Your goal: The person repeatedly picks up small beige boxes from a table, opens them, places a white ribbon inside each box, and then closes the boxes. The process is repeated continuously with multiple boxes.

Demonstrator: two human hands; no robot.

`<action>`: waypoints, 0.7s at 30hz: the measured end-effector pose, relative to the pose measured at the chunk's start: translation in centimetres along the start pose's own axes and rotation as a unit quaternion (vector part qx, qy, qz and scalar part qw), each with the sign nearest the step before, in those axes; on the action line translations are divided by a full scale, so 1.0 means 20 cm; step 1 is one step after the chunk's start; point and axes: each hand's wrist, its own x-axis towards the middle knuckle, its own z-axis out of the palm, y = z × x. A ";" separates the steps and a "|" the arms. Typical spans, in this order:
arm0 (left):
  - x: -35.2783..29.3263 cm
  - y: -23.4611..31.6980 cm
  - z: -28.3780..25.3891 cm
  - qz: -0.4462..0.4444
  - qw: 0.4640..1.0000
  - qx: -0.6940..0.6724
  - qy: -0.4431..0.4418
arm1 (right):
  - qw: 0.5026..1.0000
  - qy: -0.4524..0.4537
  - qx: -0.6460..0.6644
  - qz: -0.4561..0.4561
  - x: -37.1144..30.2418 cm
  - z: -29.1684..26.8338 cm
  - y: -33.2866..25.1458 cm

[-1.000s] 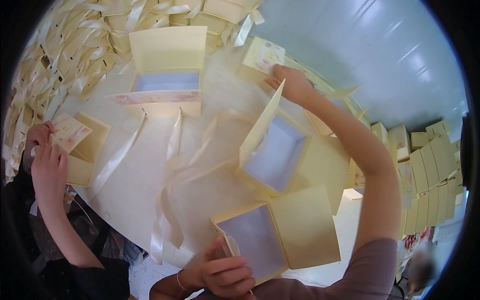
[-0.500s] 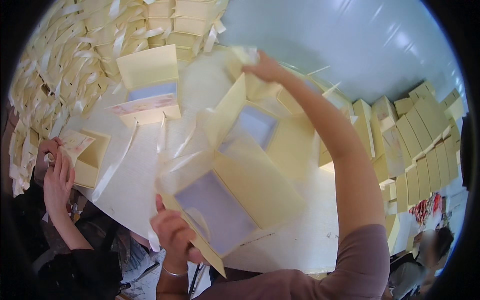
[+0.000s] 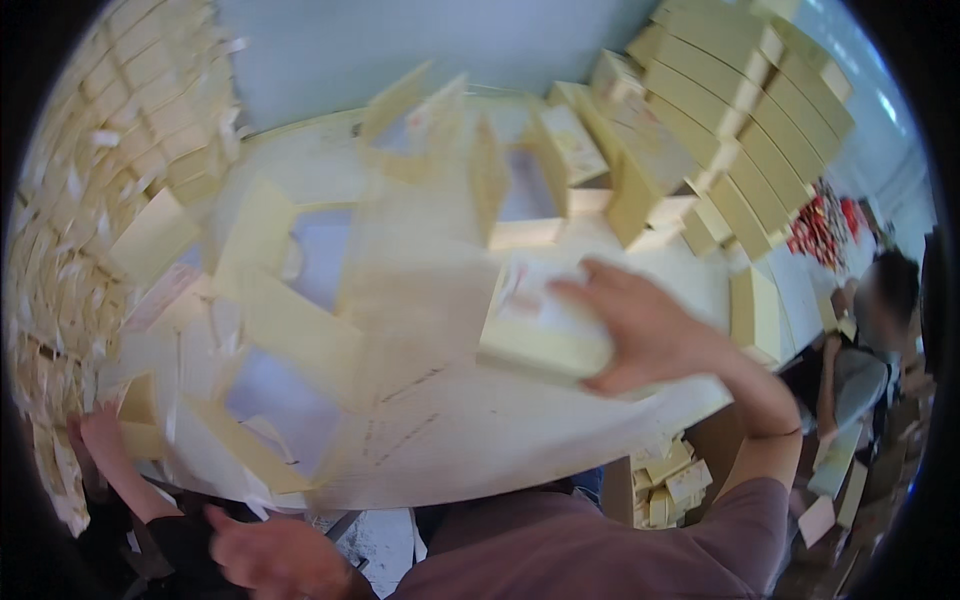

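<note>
A cream cardboard box (image 3: 535, 335) with a printed floral top lies over the right middle of the table, its edges blurred. My right hand (image 3: 650, 330) spans it from the right, fingers over the top and thumb at the near side. At the lower edge, in front of the table, my left hand (image 3: 275, 550) is smeared by motion, and its fingers are not clear. Closest to it on the table is an open cream box (image 3: 285, 405) with a pale lavender inside. Behind that stands another open box (image 3: 320, 255).
A co-worker's hands (image 3: 100, 430) work at a small box on the far left. Stacked cream boxes with ribbons (image 3: 150, 70) fill the left; more stacks (image 3: 740, 110) stand at the right. A carton of small boxes (image 3: 670, 485) sits below the table edge. Another person (image 3: 860, 350) is at right.
The view has swung to the right. My right hand has come back from the table's far side and now grips a box. My left hand has left the open box and dropped to the lower edge.
</note>
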 end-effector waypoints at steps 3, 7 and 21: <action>-0.04 0.28 0.21 -0.029 0.932 -0.211 -0.295 | 0.998 0.058 -0.038 0.009 -0.23 0.38 0.06; -0.02 0.47 0.62 -0.125 0.861 -0.119 -0.478 | 0.988 0.105 -0.116 0.000 -0.40 0.37 0.08; -0.19 0.40 0.85 -0.273 0.763 -0.192 -0.553 | 0.956 0.046 -0.290 -0.003 -0.39 0.41 0.08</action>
